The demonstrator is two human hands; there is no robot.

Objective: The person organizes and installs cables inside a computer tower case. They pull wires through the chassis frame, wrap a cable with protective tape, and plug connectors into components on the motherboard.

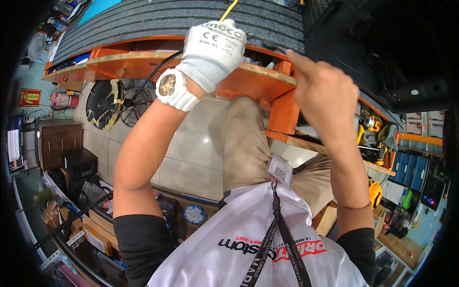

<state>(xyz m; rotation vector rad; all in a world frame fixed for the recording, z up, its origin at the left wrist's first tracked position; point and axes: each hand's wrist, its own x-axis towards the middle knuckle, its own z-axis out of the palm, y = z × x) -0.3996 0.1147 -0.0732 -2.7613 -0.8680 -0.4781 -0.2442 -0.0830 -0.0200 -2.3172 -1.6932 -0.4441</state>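
Observation:
My left hand [215, 44], in a white knitted work glove with a white watch [175, 90] at the wrist, is over the front edge of the ribbed grey bench mat [143, 28]. Its fingers are closed and mostly hidden behind the back of the glove. A thin yellow strip-like thing [229, 10] sticks out beyond them. Past this wrist runs a black cable [160, 71], reaching down from the bench. My bare right hand [327, 93], slightly blurred, hovers by the bench's inner corner. One finger stretches out to the left, the others bend, and nothing shows in it.
Under the mat, an orange wooden shelf [282, 112] holds assorted things. At right, a yellow-and-black power tool [372, 123] lies in it. A round black seat with torn covering [103, 103] stands on the tiled floor at left. Boxes [98, 234] crowd the lower left.

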